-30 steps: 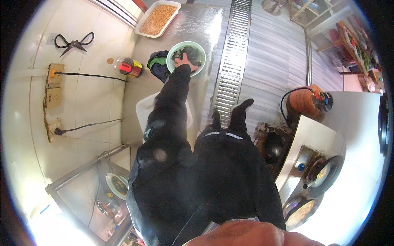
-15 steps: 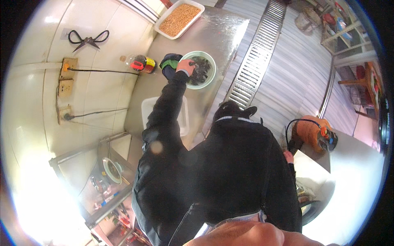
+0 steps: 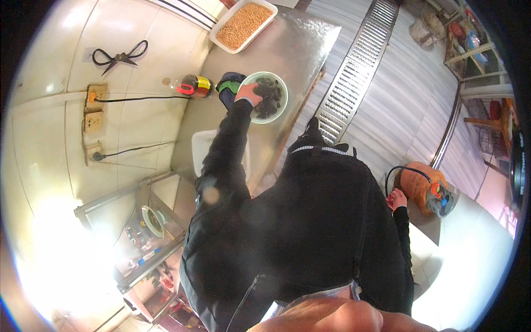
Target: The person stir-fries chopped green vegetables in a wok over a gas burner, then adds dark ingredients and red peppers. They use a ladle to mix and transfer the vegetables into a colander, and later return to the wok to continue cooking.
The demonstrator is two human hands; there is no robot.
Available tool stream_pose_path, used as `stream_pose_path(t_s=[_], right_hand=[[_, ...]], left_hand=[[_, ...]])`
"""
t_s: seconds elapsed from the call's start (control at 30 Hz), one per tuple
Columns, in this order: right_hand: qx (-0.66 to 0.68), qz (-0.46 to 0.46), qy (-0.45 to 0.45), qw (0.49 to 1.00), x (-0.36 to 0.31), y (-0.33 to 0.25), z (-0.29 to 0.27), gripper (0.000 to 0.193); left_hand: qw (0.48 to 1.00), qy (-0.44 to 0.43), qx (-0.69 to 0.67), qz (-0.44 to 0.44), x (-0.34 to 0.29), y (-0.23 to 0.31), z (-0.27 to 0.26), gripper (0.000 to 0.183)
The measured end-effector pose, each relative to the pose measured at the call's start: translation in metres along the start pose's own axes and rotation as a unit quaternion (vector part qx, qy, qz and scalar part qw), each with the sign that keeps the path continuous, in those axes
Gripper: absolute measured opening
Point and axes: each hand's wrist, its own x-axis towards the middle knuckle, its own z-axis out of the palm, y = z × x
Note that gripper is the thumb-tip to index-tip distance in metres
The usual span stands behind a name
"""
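My left hand [image 3: 249,94] reaches over the near-left rim of a pale green bowl [image 3: 285,99]. Its fingers dip among dark, ragged pieces [image 3: 269,95] that look wet and resemble wood ear mushrooms. The fingertips are hidden, so their grip does not show. A dark blue and green cloth-like bundle [image 3: 228,88] lies against the bowl's left side. Down at my right side hangs my right hand [image 3: 396,200], loosely curled with fingers a little apart and nothing visible in it. An orange gas cylinder [image 3: 416,185] with a black hose stands nearest to it.
On the metal table [image 3: 301,41] are a white tray of tan beans [image 3: 243,27], a red-capped bottle [image 3: 193,86] by the wall and a white basin [image 3: 204,146] under my left arm. A floor drain grate [image 3: 354,74] runs along the right. Cords lead from wall sockets [image 3: 95,122].
The view has shifted slightly. My left hand has moved from over the dark pieces toward the bowl's left side. My right hand now shows more fully beside the gas cylinder.
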Motion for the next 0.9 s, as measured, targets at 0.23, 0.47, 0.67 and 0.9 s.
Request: stream_pose_path(t_s=[0.23,0.47,0.67,0.9], right_hand=[[0.028,0.033,0.028,0.999,-0.009,0.030,-0.001,0.028],[0.028,0.023,0.016,0.999,-0.008,0.031,0.018,0.027],[0.032,-0.006,-0.004,0.999,0.000,0.012,0.035,0.026],[0.033,0.024,-0.003,0.999,0.009,-0.025,0.039,0.029]], left_hand=[[0.982,-0.084,0.167,0.015,0.001,0.031,0.021,0.119],[0.981,-0.140,0.132,0.015,0.012,0.029,0.038,0.084],[0.986,-0.077,0.116,0.088,0.020,-0.003,0.073,0.046],[0.993,-0.044,-0.017,0.110,0.019,-0.022,0.036,0.040]])
